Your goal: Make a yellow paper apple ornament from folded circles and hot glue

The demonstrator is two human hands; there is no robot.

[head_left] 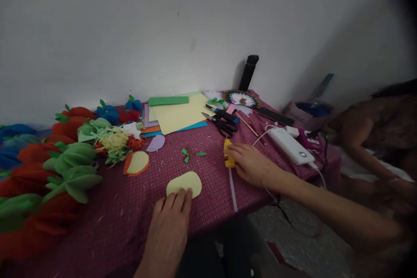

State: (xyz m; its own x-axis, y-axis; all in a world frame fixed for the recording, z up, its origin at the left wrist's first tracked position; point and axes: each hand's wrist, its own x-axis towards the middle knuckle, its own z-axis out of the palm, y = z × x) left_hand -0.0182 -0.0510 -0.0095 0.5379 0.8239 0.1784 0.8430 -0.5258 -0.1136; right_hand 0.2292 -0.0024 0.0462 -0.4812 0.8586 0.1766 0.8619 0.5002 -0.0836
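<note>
Left grip [170,230] on yellow cutout [186,181] (near table edge [211,223])

Item one: I find a pale yellow paper cutout [189,181] with a rounded, oblong outline and a smooth edge. It lies flat on the checked tablecloth [130,208], its near side under the fingertips of my left hand [171,226]. No fold shows on the exposed part (my fingers hide the rest).

Item two: I note a bright yellow glue gun [229,154], partly covered by my right hand [252,166], its narrow tip pointing away from me, near the scissors [224,126]. A whitish, translucent glue stick [232,189] extends from its rear towards the table's near edge, slightly slanted.
</note>
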